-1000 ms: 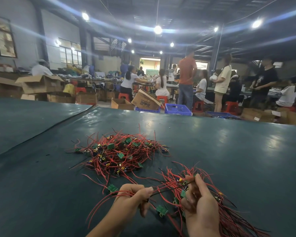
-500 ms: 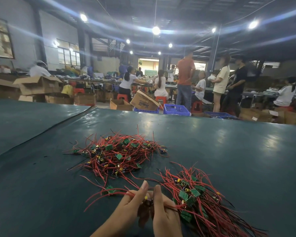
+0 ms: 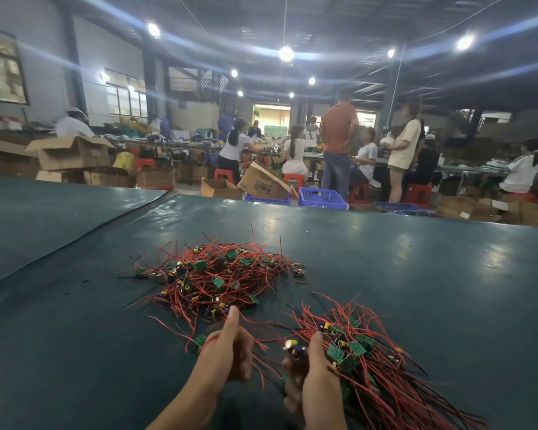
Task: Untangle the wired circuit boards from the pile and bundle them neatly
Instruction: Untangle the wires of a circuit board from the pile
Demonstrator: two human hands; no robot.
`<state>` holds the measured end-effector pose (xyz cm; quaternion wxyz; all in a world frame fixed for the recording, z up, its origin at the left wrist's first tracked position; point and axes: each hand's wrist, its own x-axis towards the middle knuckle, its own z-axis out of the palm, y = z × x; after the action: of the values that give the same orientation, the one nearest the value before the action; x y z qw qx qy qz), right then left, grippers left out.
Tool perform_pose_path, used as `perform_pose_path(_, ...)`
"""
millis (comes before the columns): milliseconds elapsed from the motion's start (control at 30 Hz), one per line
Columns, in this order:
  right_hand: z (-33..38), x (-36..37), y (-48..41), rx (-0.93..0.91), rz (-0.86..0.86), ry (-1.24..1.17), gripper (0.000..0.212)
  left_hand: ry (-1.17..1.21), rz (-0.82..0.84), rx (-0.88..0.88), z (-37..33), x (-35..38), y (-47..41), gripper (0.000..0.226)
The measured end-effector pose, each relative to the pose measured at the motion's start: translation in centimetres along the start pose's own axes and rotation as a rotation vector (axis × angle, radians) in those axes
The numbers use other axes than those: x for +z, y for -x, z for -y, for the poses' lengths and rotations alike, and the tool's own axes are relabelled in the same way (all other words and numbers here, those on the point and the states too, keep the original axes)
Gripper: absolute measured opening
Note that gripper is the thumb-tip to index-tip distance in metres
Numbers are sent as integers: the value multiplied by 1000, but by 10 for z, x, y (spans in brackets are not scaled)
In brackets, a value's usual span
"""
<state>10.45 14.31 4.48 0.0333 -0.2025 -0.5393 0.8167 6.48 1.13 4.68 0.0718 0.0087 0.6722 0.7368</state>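
Note:
A tangled pile [image 3: 218, 274] of small green circuit boards with red and black wires lies on the dark green table [image 3: 416, 274]. To its right, nearer to me, a sorted bundle [image 3: 373, 364] lies with its wires fanned toward the lower right. My left hand [image 3: 227, 352] is at the pile's near edge, fingers curled around red wires, thumb pointing up. A loose green board [image 3: 200, 339] sits just left of it. My right hand [image 3: 311, 380] holds a wired board with a yellow and blue part [image 3: 292, 346] against the bundle's left side.
The table cover has a seam [image 3: 75, 243] running diagonally at the left. Beyond the far edge are cardboard boxes [image 3: 72, 153], blue crates [image 3: 322, 198], red stools and several people at other tables.
My hands, joined half a second ago, have separated. The left hand moved up toward the pile with red wires, and the right hand moved right against the bundle.

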Motion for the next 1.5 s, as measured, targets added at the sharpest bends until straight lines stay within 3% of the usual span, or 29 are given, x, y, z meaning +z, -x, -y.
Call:
perform_pose_path(100, 9, -7, -1, 50, -40, -140, 68, 115, 30, -22, -3, -3, -3, 65)
perform_pose_path(233, 11, -14, -6, 38, -72, -367, 65, -27, 157, 54, -2, -8, -3, 57)
perform_pose_path(300, 13, -17, -6, 10, -111, -441, 60, -263, 72, 179, 0, -14, -4, 47)
perform_pose_path(400, 16, -20, -7, -91, -181, -497, 47, -906, -206, 461, 11, -32, -12, 12)
perform_pose_path(467, 16, -19, -7, -141, -185, -502, 45, -1204, -243, 452, 18, -43, -15, 26)
perform_pose_path(533, 15, -18, -7, -160, -156, -487, 46, -1298, -195, 366, 26, -50, -19, 41)
perform_pose_path(833, 8, -12, -7, -181, -77, -335, 46, -1220, -283, 542, 19, -51, -20, 23)
perform_pose_path(967, 5, -9, -4, -274, -58, -214, 52, -965, -440, 818, 11, -42, -16, 13)
perform_pose_path(1133, 4, -7, 9, -508, -7, 21, 60, -681, -485, 956, 6, -40, -17, 16)
perform_pose_path(1333, -4, 5, 14, -351, 245, 314, 36, -555, -562, 1078, 0, -42, -16, 18)
perform_pose_path(1500, -8, 10, 17, -405, 244, 303, 17, -601, -347, 1182, 3, -26, -6, 24)
